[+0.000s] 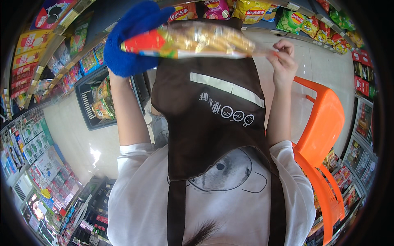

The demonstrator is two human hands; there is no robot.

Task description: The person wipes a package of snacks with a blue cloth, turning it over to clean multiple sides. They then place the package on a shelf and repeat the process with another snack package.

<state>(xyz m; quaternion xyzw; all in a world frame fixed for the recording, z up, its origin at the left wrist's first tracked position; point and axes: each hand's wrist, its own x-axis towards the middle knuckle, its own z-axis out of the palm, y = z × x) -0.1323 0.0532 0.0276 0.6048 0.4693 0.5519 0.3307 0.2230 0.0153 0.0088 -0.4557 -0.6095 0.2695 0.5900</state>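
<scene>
A long clear snack package (pixel 212 41) with golden pieces inside and a red end is held level across the top of the view, slightly blurred. My left hand (pixel 123 58), covered by a fluffy blue mitt or cloth, grips the red end; its fingers are hidden. My bare right hand (pixel 283 60) pinches the transparent far end between thumb and fingers. Below the package hangs the brown apron (pixel 212 132) that I wear, with a pale stripe and printed white marks.
A dark shopping basket (pixel 84 110) holding snack packets stands on the floor at left. An orange plastic chair (pixel 323 123) is at right. Shelves with chip bags (pixel 251 12) run along the top, and boxed goods (pixel 32 46) fill the left shelves.
</scene>
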